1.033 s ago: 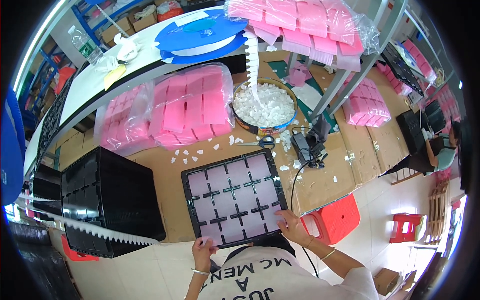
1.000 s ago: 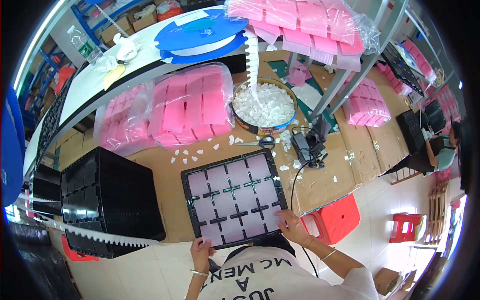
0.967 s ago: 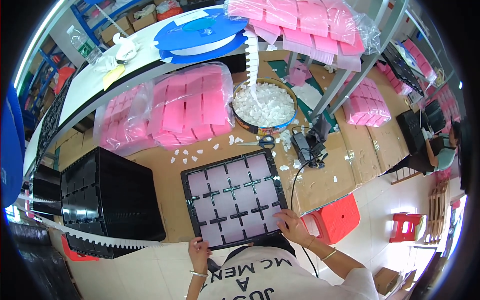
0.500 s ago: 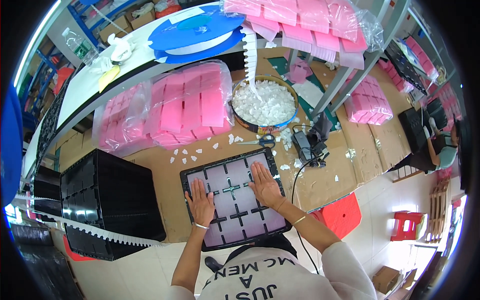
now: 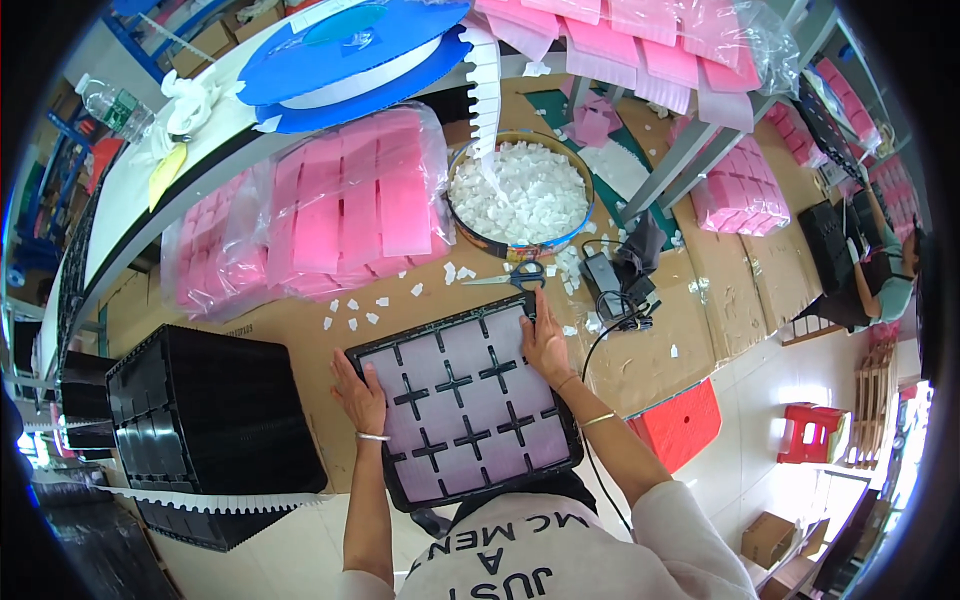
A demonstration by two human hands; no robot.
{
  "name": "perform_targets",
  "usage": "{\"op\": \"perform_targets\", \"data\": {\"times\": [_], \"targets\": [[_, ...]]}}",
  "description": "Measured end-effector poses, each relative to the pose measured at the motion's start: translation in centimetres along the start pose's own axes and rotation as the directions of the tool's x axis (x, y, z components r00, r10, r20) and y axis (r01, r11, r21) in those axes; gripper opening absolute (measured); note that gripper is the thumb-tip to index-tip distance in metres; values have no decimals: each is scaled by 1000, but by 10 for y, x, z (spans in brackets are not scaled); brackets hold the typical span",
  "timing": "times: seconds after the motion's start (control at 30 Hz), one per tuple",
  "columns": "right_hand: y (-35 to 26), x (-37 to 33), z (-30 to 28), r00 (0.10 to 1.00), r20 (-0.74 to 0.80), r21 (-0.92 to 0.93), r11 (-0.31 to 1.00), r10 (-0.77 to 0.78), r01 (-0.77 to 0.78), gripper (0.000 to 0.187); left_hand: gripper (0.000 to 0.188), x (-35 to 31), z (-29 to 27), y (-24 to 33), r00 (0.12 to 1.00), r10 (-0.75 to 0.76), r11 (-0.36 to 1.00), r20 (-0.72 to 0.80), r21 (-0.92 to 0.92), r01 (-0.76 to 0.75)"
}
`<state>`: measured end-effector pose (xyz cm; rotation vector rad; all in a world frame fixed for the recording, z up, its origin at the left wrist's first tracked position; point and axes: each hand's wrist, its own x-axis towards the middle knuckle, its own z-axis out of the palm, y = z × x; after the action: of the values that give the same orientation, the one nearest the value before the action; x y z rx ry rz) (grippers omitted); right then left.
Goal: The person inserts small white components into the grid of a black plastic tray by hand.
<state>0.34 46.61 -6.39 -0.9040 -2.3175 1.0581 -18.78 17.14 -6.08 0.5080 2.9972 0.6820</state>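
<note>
A shallow black plastic tray (image 5: 458,492) with cross-shaped dividers lies in front of me, its sections filled with flat pale pinkish-lilac sheets (image 5: 480,408). At its left edge is my left hand (image 5: 362,398), fingers stretched out beside the rim and thumb apart. My right hand (image 5: 545,348) rests along the upper right rim with its fingers extended. Just beyond the tray lie dark-handled scissors (image 5: 524,275). Small white scraps (image 5: 373,318) are scattered on the cardboard-covered table (image 5: 690,320) around it.
A tall stack of black trays (image 5: 235,410) stands left. Behind are bagged pink sheets (image 5: 350,205) and a round tin (image 5: 500,248) of white scraps. A blue reel (image 5: 350,65) feeds a notched white strip (image 5: 485,95). A black power adapter (image 5: 603,285) with cable lies right. Another person sits far right.
Both hands have moved outward from lying flat on the pale sheets to the tray's left and right edges. The view has shifted slightly.
</note>
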Motion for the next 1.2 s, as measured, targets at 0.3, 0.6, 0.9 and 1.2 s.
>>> {"op": "perform_targets", "data": {"times": [0.3,0.6,0.9,1.2], "targets": [[-15,4,-1,993,35,-10,993,114,-114,65,63,-2,-3,4,997,-75,975,6,-209,75],[-27,-34,-59,945,209,-28,965,-250,262,84,78,-32,-23,1,981,191,977,-27,-89,-193],[-25,-152,-97,800,353,63,865,-485,497,29,70,-186,-74,-6,828,534,823,168,-329,-464],[-30,-197,-91,925,316,180,970,-212,161,13,48,-215,-88,-13,838,510,837,194,-338,-431]]}}
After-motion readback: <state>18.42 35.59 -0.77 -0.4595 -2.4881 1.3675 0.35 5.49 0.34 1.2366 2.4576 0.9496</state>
